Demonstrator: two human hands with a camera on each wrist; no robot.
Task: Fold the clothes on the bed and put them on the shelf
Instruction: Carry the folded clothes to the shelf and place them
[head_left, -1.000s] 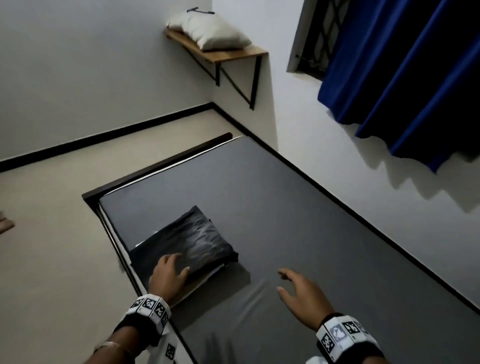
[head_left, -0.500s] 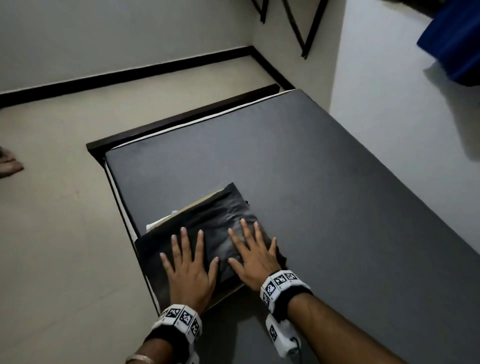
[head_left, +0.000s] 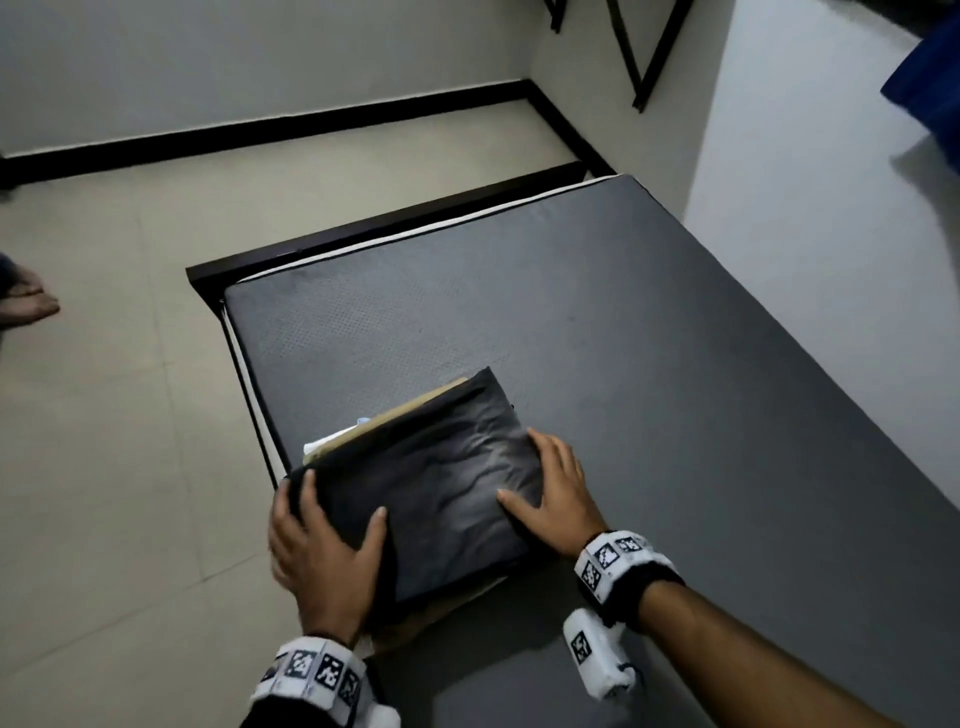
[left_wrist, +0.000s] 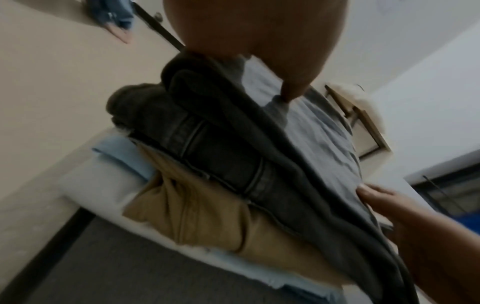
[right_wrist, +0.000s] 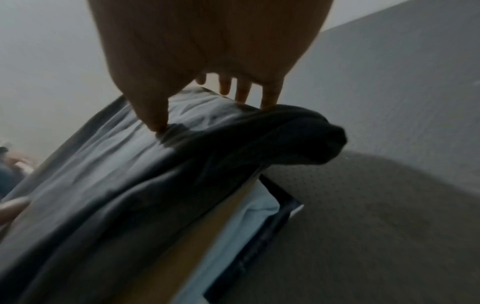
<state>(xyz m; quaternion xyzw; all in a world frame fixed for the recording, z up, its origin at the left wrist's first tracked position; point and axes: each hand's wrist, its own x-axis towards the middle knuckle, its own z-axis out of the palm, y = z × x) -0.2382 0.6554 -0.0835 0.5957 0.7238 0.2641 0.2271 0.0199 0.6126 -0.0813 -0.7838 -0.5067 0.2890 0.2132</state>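
Observation:
A stack of folded clothes (head_left: 441, 478) lies at the near left corner of the grey bed (head_left: 623, 338). A dark grey garment is on top, with tan (left_wrist: 207, 216) and light blue layers beneath. My left hand (head_left: 322, 551) grips the stack's left edge, thumb on top and fingers curled round the side. My right hand (head_left: 561, 493) clasps the right edge, its thumb pressing the top cloth (right_wrist: 116, 185) and its fingers down along the side. The wooden shelf (left_wrist: 361, 115) with a pillow on it shows in the left wrist view; the head view catches only its black brackets (head_left: 639, 62).
The bed's dark frame (head_left: 363, 228) borders pale floor tiles (head_left: 130, 467) on the left. Another person's bare foot (head_left: 28, 301) stands at the far left. A blue curtain (head_left: 930, 88) hangs by the right wall. The mattress stretches bare to the right of the stack.
Half a second ago both hands lay flat on top of the stack. They have since slid apart to its left and right edges and taken hold there.

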